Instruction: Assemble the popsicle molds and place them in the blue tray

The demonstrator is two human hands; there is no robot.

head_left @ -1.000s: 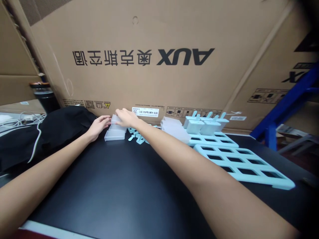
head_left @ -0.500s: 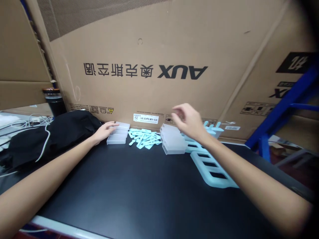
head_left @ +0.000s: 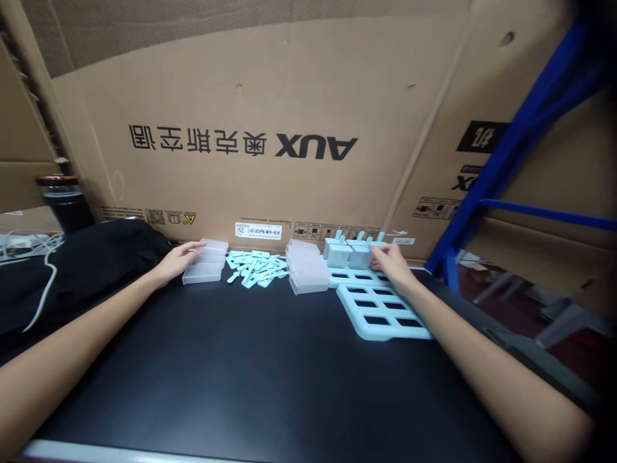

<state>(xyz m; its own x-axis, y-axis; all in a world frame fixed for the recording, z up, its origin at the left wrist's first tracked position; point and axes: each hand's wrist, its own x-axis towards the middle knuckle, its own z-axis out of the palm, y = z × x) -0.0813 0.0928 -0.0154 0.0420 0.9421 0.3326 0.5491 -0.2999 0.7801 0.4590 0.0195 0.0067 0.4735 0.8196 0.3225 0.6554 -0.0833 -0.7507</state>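
Note:
My left hand (head_left: 179, 260) rests with its fingers apart on the left edge of the clear plastic boxes (head_left: 203, 272). My right hand (head_left: 391, 262) is at the right end of the molds with light blue stick tops (head_left: 357, 256), its fingers bent together; what they grip is too small to make out. These molds stand at the back of a light blue rack. Nearer lies another light blue rack (head_left: 354, 311) with rectangular openings. Between the hands are a pile of light blue sticks (head_left: 257, 267) and a stack of frosted boxes (head_left: 307, 269).
A large cardboard box (head_left: 216, 180) stands behind the black table (head_left: 231, 373). At the left are a black cloth (head_left: 110, 257), white cables (head_left: 48, 276) and a dark cup (head_left: 67, 209). A blue metal frame (head_left: 486, 173) rises at the right.
My right hand has moved from above the frosted boxes to the right and down to the molds. My left hand stays by the clear boxes. The view has shifted to the right.

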